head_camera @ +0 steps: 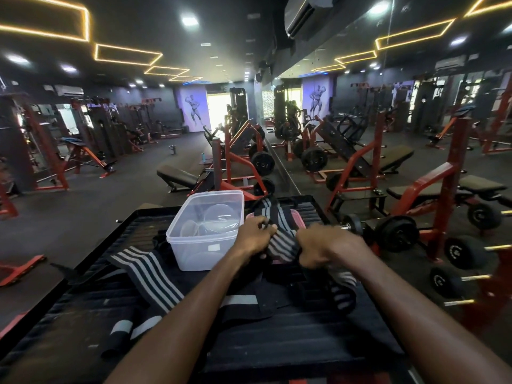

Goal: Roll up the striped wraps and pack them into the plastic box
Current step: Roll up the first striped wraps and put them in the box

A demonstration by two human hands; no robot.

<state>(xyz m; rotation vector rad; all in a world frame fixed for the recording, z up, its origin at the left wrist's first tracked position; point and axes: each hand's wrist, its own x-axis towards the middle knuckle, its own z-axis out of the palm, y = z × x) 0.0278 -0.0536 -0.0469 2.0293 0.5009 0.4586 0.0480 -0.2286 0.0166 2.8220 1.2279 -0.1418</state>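
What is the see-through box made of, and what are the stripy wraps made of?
The plastic box looks like clear, slightly frosted plastic: you can see through its walls, and the rim shines. The striped wrap lying beside it looks like soft woven, probably stretchy cloth in black with grey stripes; it bends and folds limply on the table.

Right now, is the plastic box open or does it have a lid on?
Open. The plastic box has no lid on its rim, and you look straight down inside; no striped wrap is in it.

Black wraps (155, 275), grey stripes
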